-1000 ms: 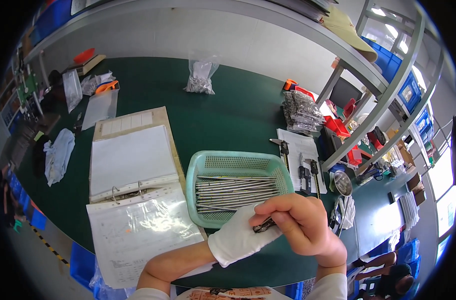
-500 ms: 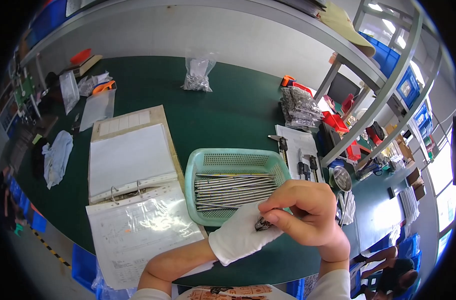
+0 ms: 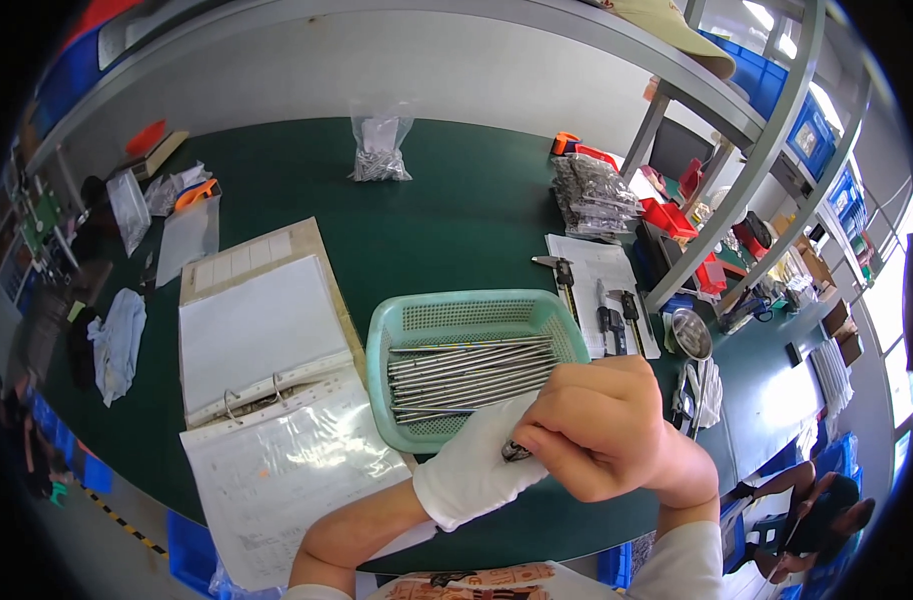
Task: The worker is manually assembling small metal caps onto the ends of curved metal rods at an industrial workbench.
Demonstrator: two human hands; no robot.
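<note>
My left hand (image 3: 480, 468) wears a white glove and reaches across the front edge of a green plastic basket (image 3: 379, 395); its fingers are hidden behind my right hand. My bare right hand (image 3: 605, 432) is curled closed over the glove, thumb pressed to the fingers. A small dark piece with pale marks (image 3: 517, 452) pokes out under the right thumb against the glove; most of it is covered, so its kind is unclear. Several thin metal rods (image 3: 467, 375) lie side by side in the basket.
An open ring binder (image 3: 262, 385) lies left of the basket. To the right are calipers (image 3: 567, 285) on paper, a metal bowl (image 3: 691, 333) and white gloves (image 3: 705, 390). Bagged parts (image 3: 589, 198) and another bag (image 3: 381, 150) stand farther back. A person (image 3: 827, 515) sits at far right.
My right hand has curled further closed and turned, with its knuckles now on top. Less of the small dark piece shows. The view has shifted slightly.
</note>
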